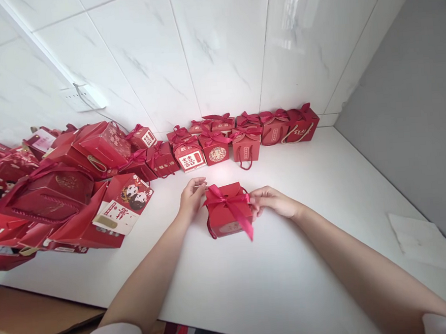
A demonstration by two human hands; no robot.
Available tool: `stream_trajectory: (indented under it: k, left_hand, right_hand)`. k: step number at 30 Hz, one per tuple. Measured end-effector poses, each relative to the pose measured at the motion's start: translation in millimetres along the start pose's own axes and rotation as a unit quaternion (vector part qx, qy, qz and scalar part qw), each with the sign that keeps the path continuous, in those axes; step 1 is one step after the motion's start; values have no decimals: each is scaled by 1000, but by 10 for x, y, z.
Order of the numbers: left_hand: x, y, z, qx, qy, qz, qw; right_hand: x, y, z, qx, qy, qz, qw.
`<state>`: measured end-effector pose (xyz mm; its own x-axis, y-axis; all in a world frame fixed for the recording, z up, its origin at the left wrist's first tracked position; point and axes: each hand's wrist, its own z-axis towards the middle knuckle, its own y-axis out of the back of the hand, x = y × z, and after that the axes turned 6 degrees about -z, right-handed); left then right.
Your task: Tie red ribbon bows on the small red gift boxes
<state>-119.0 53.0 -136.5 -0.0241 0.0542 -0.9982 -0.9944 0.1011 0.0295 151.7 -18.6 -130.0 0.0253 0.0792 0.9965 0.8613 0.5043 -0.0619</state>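
A red gift box (227,222) sits upright on the white table, a pink-red satin ribbon (227,200) tied in a bow over its top. One ribbon tail hangs down the front, over a pale oval print. Dark red cord shows at the box's lower left. At the box's left side is my left hand (191,199), its thumb and fingers slightly apart near the ribbon's left loop and holding nothing I can see. From the right, my right hand (273,202) pinches the ribbon's right loop with bent fingers; some fingertips are hidden by the box.
Several ribboned red gift boxes (216,149) stand in rows along the tiled wall. A heap of larger red boxes (60,188) covers the left. White paper (422,237) lies at right beside a grey panel (413,108). A cardboard box (35,315) is below the table edge.
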Motion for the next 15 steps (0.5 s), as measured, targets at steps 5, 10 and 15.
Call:
stream_trajectory:
  k: [5,10,15]
  left_hand:
    - [-193,84,47,-41,-4,24,999]
    - [-766,-80,-261,-66,-112,119,984]
    - [-1171,-632,-731,59,-155,380,910]
  right_hand:
    - [116,6,-71,156,-31,2,987]
    - [-37,88,13,33,4,116,993]
    - [-76,148,50,-63,29,180,981]
